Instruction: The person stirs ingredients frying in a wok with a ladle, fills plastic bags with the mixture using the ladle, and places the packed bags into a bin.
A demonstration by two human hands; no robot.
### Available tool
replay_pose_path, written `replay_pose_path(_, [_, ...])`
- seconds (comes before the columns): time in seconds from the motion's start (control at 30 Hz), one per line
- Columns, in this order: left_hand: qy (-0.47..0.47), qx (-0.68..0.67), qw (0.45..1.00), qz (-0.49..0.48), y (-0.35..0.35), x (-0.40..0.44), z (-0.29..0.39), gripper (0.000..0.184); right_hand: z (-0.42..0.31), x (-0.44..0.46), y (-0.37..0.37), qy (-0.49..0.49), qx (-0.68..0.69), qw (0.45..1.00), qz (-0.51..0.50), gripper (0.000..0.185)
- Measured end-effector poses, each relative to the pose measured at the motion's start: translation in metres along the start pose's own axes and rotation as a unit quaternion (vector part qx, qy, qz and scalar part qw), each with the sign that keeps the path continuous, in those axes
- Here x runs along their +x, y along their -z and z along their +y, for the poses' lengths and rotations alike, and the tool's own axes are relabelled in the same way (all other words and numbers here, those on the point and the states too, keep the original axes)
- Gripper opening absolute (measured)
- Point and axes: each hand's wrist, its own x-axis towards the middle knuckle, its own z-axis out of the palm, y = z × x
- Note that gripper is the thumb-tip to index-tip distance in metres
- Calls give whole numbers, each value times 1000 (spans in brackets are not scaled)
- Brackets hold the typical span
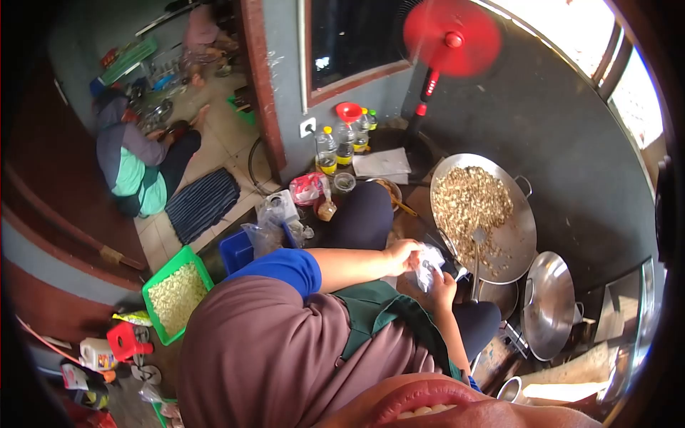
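A crumpled white plastic piece [429, 267] is held between my two hands, in front of my lap. My left hand [404, 257] pinches its left side, and my right hand [444, 289] grips its lower right edge. Just to the right is a large metal wok [524, 239] holding many small browned pieces [471, 200]. A long-handled metal spatula [477, 267] leans in the wok, its handle pointing down beside my right hand.
An empty wok [549, 307] stands at right. A red fan [453, 39] spins behind bottles [344, 143]. A green tray [148, 292] of pale pieces and a blue container [235, 251] are at left. A seated person [132, 150] is in the doorway area.
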Motion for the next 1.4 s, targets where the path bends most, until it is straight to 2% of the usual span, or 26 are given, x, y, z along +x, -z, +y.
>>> replay_pose_path(0.03, [11,-13,998,-67,1,-1,-1,7,0,2,-2,-97,145,985,-5,19])
replay_pose_path(0.1, [24,107,993,-47,-1,-2,-1,7,29,14,-9,-131,347,929,20,10])
replay_pose_path(0.13, [-60,268,961,-37,2,0,-7,9,11,5,2,-200,456,867,4,16])
replay_pose_path(0.17, [-142,421,896,-24,6,2,-14,11,31,13,-3,-208,536,818,-19,19])
replay_pose_path(0.2, [-218,559,800,-9,9,5,-18,14,32,11,2,-210,585,782,-35,20])
replay_pose_path(0.23, [-229,589,773,45,16,9,-19,17,20,6,12,-212,633,743,-50,22])
replay_pose_path(0.27, [-238,617,743,99,23,14,-21,19,17,4,19,-179,650,730,-106,25])
replay_pose_path(0.3, [-245,642,710,153,30,19,-22,21,-22,-10,27,-190,638,742,-80,25])
replay_pose_path(0.37, [-268,558,753,223,31,24,-15,20,-47,-20,27,-108,686,701,-159,25])
replay_pose_path(0.43, [-250,505,785,258,20,15,-5,19,-69,-26,33,-96,642,715,-261,23])
replay_pose_path(0.5, [-209,434,844,237,18,9,-3,17,-65,-26,26,-81,363,904,-213,20])
replay_pose_path(0.57, [-185,347,898,197,16,8,-6,15,-27,-14,3,66,98,987,-108,18])
replay_pose_path(0.6, [-155,301,928,154,14,4,-8,13,-12,-10,-1,53,39,995,-69,15])
replay_pose_path(0.7, [-61,255,965,1,3,-7,-7,12,-6,-2,-4,0,52,997,53,12])
replay_pose_path(0.73, [-25,270,962,-44,9,-3,-9,12,45,19,-18,-93,143,984,58,11])
replay_pose_path(0.77, [34,312,943,-109,12,-3,-8,12,35,14,-13,-136,317,937,46,13])
replay_pose_path(0.83, [108,365,920,-90,7,-11,-10,14,24,12,-2,-234,511,826,40,16])
replay_pose_path(0.87, [84,352,930,-61,8,-11,-8,15,13,7,-2,-205,538,816,50,16])
replay_pose_path(0.9, [64,340,937,-38,11,-11,-9,17,4,3,5,-241,534,808,69,18])
replay_pose_path(0.97, [14,326,945,-1,13,-6,-2,17,3,7,5,-185,566,801,65,24])
replay_pose_path(1.03, [15,234,968,90,-2,-13,12,14,-8,2,15,-152,632,760,-22,29])
replay_pose_path(1.17, [-22,76,985,155,-5,-12,20,17,-68,-25,35,-96,671,700,-226,24])
replay_pose_path(1.23, [-46,8,979,196,-8,-12,21,20,-48,-16,21,-8,587,757,-285,16])
replay_pose_path(1.3, [-62,48,986,150,17,3,16,20,-48,-18,20,-57,531,788,-305,12])
replay_pose_path(1.33, [-46,83,979,181,10,-3,18,22,-35,-13,17,-80,506,797,-320,16])
replay_pose_path(1.4, [-81,148,975,144,5,-11,12,26,-46,-19,11,-138,437,836,-302,21])
